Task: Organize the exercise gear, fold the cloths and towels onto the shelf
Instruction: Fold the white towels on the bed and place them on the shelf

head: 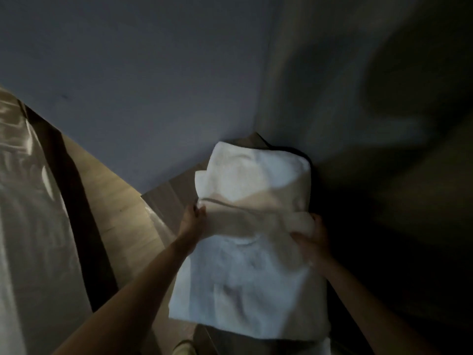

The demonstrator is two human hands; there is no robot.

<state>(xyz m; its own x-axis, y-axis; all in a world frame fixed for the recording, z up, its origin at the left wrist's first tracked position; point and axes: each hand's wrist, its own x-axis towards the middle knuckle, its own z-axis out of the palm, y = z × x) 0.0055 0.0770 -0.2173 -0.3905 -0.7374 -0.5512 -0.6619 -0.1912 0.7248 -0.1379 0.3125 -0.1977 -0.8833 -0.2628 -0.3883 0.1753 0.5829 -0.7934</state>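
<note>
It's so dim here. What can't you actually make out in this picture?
- Head view, right hand: fingertips partly buried in the white towel's folds.
- Head view, under the towel: covered by it.
- Head view, right side: lost in dark shadow.
- Head view, shiny sheet at left: blurred, cut by the edge.

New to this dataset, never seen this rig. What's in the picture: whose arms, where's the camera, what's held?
No machine: these are a person's bare arms, filmed by one camera worn on the head, looking forward and down. The left hand grips the left edge of a white towel; the right hand grips a bunched fold on its right. The towel's far part rests on a brown surface in a wall corner. Shiny plastic wrap shows at far left. The frame is dim and blurred.
</note>
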